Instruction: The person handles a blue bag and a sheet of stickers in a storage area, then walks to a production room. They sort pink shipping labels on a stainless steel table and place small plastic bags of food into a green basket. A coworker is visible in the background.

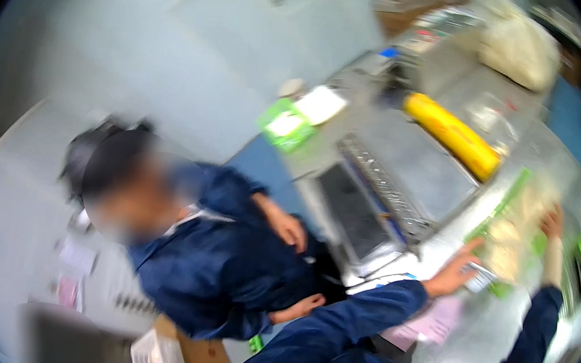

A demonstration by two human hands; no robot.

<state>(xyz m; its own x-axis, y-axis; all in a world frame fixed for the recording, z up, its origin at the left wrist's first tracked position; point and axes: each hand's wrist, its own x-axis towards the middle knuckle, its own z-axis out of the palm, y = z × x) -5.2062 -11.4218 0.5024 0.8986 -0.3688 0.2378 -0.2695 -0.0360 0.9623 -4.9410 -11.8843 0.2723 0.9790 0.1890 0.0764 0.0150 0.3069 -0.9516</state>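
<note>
Together, two hands, left hand (454, 270) and right hand (552, 223), press one green tray (514, 228).

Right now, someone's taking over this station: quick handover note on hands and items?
Left hand: flat on the near end of the green-edged tray pack, fingers spread, by a small white label.
Right hand: resting on the pack's far side; grip unclear through blur.
Pack lies on the steel table, beside the wrapping machine with its yellow film roll.
A co-worker in dark blue stands left.
</note>
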